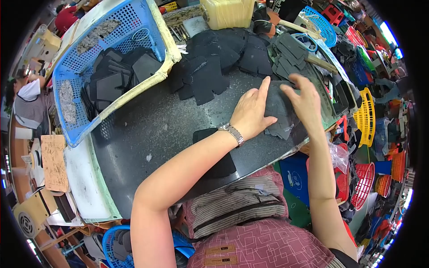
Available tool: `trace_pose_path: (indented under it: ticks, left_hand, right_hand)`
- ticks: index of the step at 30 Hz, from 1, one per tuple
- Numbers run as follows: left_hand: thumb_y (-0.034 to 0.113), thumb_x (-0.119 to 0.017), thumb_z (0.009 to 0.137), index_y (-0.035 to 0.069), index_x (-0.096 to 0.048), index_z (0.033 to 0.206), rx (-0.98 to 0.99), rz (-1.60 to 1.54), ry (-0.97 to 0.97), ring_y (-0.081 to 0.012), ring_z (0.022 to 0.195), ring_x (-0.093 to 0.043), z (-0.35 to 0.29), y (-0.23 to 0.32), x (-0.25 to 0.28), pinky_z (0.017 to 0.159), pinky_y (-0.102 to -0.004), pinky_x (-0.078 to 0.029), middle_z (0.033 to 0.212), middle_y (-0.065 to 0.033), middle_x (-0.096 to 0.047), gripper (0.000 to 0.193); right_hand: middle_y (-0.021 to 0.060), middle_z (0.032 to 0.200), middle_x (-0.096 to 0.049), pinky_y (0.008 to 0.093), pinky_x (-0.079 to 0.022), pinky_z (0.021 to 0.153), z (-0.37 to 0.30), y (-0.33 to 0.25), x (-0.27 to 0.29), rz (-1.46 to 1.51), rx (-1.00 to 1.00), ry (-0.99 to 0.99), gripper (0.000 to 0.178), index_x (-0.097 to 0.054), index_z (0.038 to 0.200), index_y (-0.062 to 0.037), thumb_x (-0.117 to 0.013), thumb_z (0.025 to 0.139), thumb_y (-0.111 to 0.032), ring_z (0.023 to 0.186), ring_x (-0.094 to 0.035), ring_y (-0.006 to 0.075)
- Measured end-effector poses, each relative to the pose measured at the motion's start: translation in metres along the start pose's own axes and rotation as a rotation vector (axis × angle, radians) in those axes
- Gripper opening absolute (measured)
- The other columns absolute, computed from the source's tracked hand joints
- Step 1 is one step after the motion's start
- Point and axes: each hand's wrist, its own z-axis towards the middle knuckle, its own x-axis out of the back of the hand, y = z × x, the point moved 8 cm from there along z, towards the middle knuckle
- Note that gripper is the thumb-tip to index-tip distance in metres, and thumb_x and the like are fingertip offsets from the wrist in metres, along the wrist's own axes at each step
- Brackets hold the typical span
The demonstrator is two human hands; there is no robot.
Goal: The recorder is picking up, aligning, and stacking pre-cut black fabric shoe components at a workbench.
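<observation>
Loosely open hands (250, 109) at grey pieces (279, 121)

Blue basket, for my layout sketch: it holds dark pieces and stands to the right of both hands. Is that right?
Wrong side: in the head view, the blue basket holding dark pieces stands to the left of both the left hand and the right hand.

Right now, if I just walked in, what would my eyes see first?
Probably the big blue plastic basket at the upper left, holding dark flat pieces. Then, right of the middle, the bare left hand with a silver wristband at its wrist, and the right hand beside it. A yellowish plastic container sits at the top middle.
</observation>
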Motion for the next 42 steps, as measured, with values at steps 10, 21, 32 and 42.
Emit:
trace_pose_path:
  ticks: [10, 21, 32, 42]
  left_hand:
    - [0.025, -0.081, 0.067, 0.001, -0.028, 0.139, -0.048, -0.017, 0.058, -0.0343, 0.107, -0.054, -0.002, 0.001, 0.009, 0.094, -0.0381, -0.043, 0.112, -0.0218, -0.057, 0.094]
    - [0.016, -0.064, 0.085, -0.001, -0.069, 0.083, 0.335, -0.852, 0.166, -0.0077, 0.062, -0.055, 0.022, -0.05, 0.01, 0.057, -0.026, -0.043, 0.069, -0.0025, -0.065, 0.018]
    - [0.028, -0.069, 0.08, 0.002, -0.064, 0.106, 0.256, -0.012, 0.328, -0.0182, 0.075, -0.06, 0.021, -0.04, 0.047, 0.074, -0.0301, -0.049, 0.091, -0.0101, -0.063, 0.036]
    - [0.008, -0.065, 0.085, -0.001, -0.068, 0.092, 0.578, -0.607, 0.152, -0.0071, 0.064, -0.056, -0.136, -0.006, 0.096, 0.058, -0.0224, -0.045, 0.075, -0.0037, -0.063, 0.012]
  right_hand:
    - [0.0029, 0.085, -0.062, 0.0233, -0.045, 0.071, -0.018, 0.006, 0.008, 0.574, -0.059, 0.075, 0.007, -0.06, 0.09, -0.0009, -0.065, 0.084, -0.002, 0.076, -0.056, 0.009]
    - [0.0115, 0.128, -0.05, 0.0417, -0.04, 0.097, 0.011, -0.044, -0.004, 0.326, 0.351, -0.231, 0.036, -0.062, 0.106, -0.0089, -0.073, 0.072, -0.015, 0.118, -0.047, 0.0313]
    - [0.0083, 0.087, -0.065, 0.0276, -0.048, 0.068, 0.003, -0.017, 0.044, 0.931, -0.078, -0.294, 0.012, -0.065, 0.091, 0.0001, -0.065, 0.08, -0.001, 0.076, -0.062, 0.0152]
    - [-0.005, 0.07, -0.052, 0.0182, -0.04, 0.054, -0.065, -0.108, -0.035, 1.212, -0.414, -0.868, 0.045, -0.05, 0.121, -0.002, -0.069, 0.081, -0.004, 0.06, -0.048, 0.0016]
